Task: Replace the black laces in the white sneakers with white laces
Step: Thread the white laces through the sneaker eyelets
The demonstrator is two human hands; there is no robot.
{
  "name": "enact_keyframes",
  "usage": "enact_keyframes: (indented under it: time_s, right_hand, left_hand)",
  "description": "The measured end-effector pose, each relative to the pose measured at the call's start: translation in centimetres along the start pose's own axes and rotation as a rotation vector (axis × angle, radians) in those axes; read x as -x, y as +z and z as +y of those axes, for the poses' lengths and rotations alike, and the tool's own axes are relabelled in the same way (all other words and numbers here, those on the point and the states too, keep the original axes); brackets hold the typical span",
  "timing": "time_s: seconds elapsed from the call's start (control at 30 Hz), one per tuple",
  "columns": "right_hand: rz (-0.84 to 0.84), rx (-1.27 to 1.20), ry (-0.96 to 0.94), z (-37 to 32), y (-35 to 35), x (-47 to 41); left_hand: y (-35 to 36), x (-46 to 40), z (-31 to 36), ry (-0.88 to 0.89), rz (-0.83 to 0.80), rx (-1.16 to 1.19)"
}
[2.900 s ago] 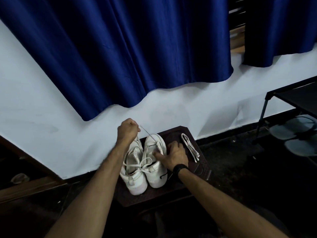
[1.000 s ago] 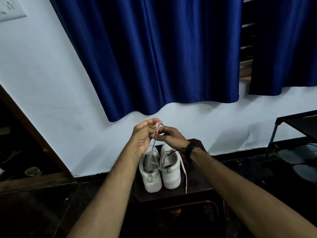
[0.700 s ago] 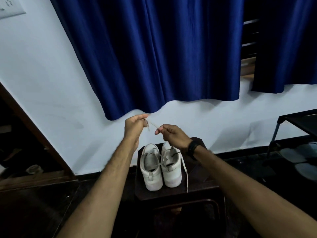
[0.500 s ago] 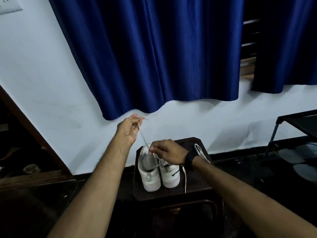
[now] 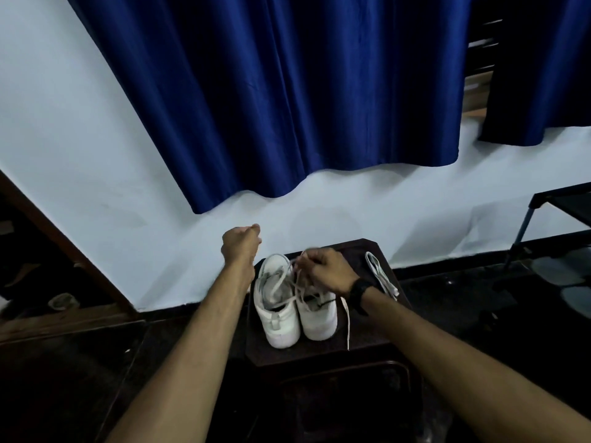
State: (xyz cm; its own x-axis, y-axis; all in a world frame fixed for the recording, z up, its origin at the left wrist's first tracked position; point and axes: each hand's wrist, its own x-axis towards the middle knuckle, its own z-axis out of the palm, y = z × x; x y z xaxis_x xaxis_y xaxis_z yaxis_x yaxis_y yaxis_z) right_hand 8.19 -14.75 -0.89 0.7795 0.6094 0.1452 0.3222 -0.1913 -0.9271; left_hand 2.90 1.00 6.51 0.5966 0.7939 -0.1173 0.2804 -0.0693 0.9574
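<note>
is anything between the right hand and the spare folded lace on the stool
Nothing visible blocks it. The spare folded lace lies on the bare stool top just right of the right hand, which is bent over the right sneaker pinching its lace. The left hand is raised on the far side.

Both bare arms reach forward and slightly inward, forearms long in view; the left hand is raised higher and farther out than the right, closed in a fist with knuckles up and thumb tip poking out at the far side; whether it pinches anything cannot be told; the right hand sits lower, just to the right of the left wrist, back of the hand up, fingers curled down and pinching a lace; a dark band wraps the right wrist.
</note>
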Motion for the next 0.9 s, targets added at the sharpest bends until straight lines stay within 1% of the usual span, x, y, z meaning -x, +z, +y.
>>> enact_keyframes:
  time_s: [0.03, 0.07, 0.13, 0.17, 0.2, 0.23, 0.27, 0.33, 0.4, 0.47, 0.53, 0.6, 0.63, 0.7, 0.77, 0.8, 0.83, 0.87, 0.9]
  right_hand:
    - [0.036, -0.098, 0.066, -0.1, 0.1, -0.4]
    - [0.071, -0.182, 0.121, -0.3, 0.2, -0.8]
    - [0.15, -0.264, 0.161, -0.8, 0.0, -1.6]
    - [0.184, -0.254, 0.135, -1.1, 0.0, -1.9]
    - [0.197, -0.23, 0.083, -1.3, 0.2, -2.1]
    - [0.183, -0.197, 0.022, -1.5, 0.5, -2.1]
    - [0.14, -0.148, -0.03, -1.5, 0.8, -1.9]
    - [0.054, -0.024, -0.106, -1.3, 1.6, -1.0]
    - [0.008, 0.094, -0.15, -1.1, 2.1, 0.1]
    - [-0.051, 0.157, -0.137, -0.5, 2.2, 1.0]
    - [-0.148, 0.164, -0.124, 0.5, 2.5, 1.7]
    - [-0.23, 0.179, -0.106, 1.1, 3.0, 2.6]
    - [-0.254, 0.174, -0.102, 1.1, 3.1, 3.0]
    - [-0.268, 0.153, -0.102, 0.9, 3.2, 3.7]
    - [-0.313, 0.147, -0.092, 0.7, 3.1, 3.9]
    - [-0.336, 0.148, -0.088, 0.5, 3.0, 4.0]
    - [-0.312, 0.153, -0.094, 0.3, 2.9, 3.9]
    - [-0.215, 0.165, -0.102, 0.2, 2.7, 3.6]
    - [-0.059, 0.169, -0.101, 0.2, 2.3, 2.9]
  left_hand:
    - [-0.1, 0.2, -0.4, 0.008, 0.0, -0.118]
    - [-0.1, 0.6, -0.5, -0.017, -0.071, -0.227]
    - [0.1, 1.2, -0.4, -0.123, -0.335, -0.442]
    - [0.2, 1.3, -0.5, -0.175, -0.457, -0.517]
    - [0.3, 1.2, -0.6, -0.226, -0.555, -0.533]
    - [0.6, 0.9, -1.0, -0.283, -0.625, -0.48]
    - [0.8, 0.5, -1.3, -0.343, -0.653, -0.37]
    - [1.1, -0.2, -1.9, -0.447, -0.62, -0.088]
    - [1.4, -0.3, -1.8, -0.491, -0.544, 0.137]
    - [1.7, -0.4, -1.8, -0.468, -0.467, 0.234]
    - [1.5, -0.8, -1.4, -0.443, -0.392, 0.335]
    - [1.1, -1.4, -0.6, -0.42, -0.35, 0.492]
    - [0.8, -1.9, -0.2, -0.384, -0.346, 0.52]
    - [0.6, -2.7, 0.2, -0.288, -0.365, 0.43]
    - [0.7, -3.2, 0.3, -0.199, -0.388, 0.237]
    - [1.0, -3.2, 0.2, -0.144, -0.375, 0.134]
    - [1.3, -3.2, 0.1, -0.082, -0.345, 0.038]
    - [1.6, -3.0, 0.0, -0.021, -0.311, -0.052]
    - [2.1, -3.0, -0.3, 0.034, -0.282, -0.128]
